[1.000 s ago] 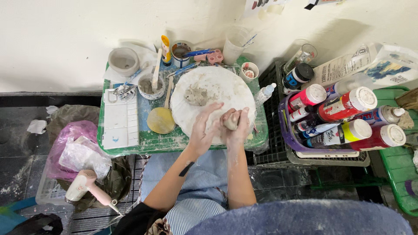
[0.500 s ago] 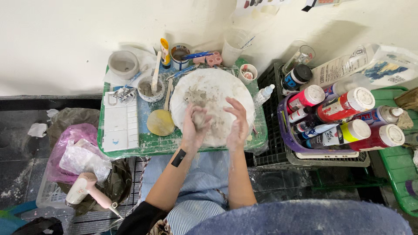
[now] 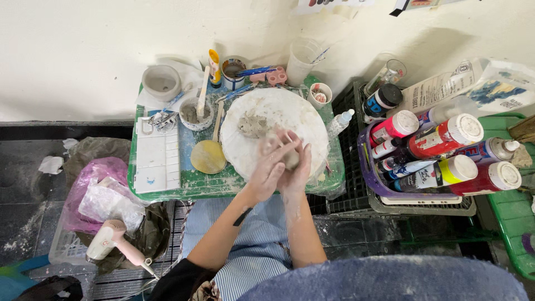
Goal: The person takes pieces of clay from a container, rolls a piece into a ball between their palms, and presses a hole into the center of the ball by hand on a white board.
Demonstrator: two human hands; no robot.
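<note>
— Moved: both palms, apart half a second ago, now pressed together. Listing, left to right?

— Paint palette [image 3: 158, 160]; yellow disc [image 3: 208, 156]; white round board [image 3: 273, 139]; left hand [image 3: 270, 168] and right hand [image 3: 296, 164], fingers closed around clay lump [image 3: 290, 160] over that board; paint bottles [image 3: 446, 150].

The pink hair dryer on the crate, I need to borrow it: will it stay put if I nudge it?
Probably not: the hair dryer lies tilted on crumpled plastic bags, so it may slide. It looks rigid and light, its handle easy to grab.
</note>
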